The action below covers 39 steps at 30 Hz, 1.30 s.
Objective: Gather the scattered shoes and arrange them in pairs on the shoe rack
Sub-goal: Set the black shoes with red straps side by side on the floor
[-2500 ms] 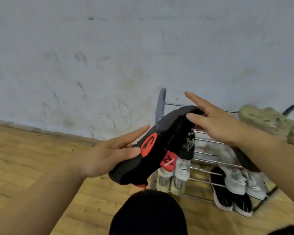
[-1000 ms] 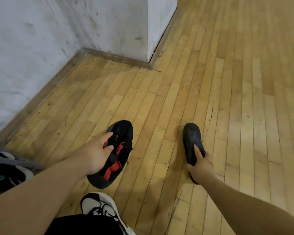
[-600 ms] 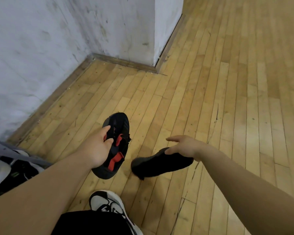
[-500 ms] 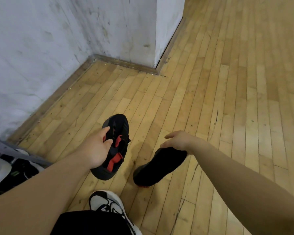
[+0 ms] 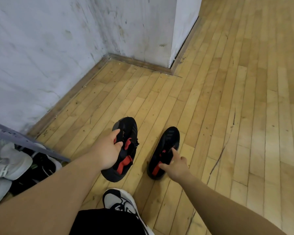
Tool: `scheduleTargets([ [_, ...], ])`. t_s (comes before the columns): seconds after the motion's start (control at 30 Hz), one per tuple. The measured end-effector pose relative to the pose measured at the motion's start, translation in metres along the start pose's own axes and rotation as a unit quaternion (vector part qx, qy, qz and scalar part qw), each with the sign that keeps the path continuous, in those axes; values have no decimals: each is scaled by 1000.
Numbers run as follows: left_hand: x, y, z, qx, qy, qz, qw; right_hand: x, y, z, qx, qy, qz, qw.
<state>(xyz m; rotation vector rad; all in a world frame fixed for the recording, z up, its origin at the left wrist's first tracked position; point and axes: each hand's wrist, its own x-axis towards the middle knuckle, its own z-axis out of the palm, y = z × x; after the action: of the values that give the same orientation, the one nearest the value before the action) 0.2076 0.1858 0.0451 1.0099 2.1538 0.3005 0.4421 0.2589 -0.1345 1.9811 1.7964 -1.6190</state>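
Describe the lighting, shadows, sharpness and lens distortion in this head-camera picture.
Head view: soft, even light, a pale sheen on the floor at right; a faint shadow under the shoe that the left hand grips; the other shoe, pinched by the right hand, too dark for much detail; the wide lens fans the boards; the shoe rack at the left edge looks blurred.

bare left forearm (image 5: 58, 192), bare right forearm (image 5: 219, 200), black garment (image 5: 105, 223) at the knee, white-and-black sneaker (image 5: 119, 200), black laces

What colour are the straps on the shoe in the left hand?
Red straps on a black shoe, clearest in the head view.
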Motion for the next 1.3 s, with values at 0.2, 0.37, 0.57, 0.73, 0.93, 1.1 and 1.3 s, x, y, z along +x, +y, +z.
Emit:
scheduleTargets([
  [0.2,6,-14,-1,-9,-9,-14,1000,20,-14,68,-73,21,31,997],
  [0.37,10,-23,-8,-47,-5,-17,999,26,-21,94,-110,100,75,986],
  [0.57,-4,-26,-58,-72,57,18,996,-1,-76,62,163,44,5,986],
  [0.73,-58,-14,-120,-94,179,88,975,-88,-156,17,164,-47,-276,946],
  [0.93,-186,-18,-197,-171,383,142,897,-219,-279,1,121,-56,-534,835],
  [1.1,-307,-78,-250,-210,531,122,812,-330,-353,43,47,-104,-661,742],
  [1.3,-410,-203,-274,-254,629,60,733,-440,-403,161,-38,-187,-732,654],
])
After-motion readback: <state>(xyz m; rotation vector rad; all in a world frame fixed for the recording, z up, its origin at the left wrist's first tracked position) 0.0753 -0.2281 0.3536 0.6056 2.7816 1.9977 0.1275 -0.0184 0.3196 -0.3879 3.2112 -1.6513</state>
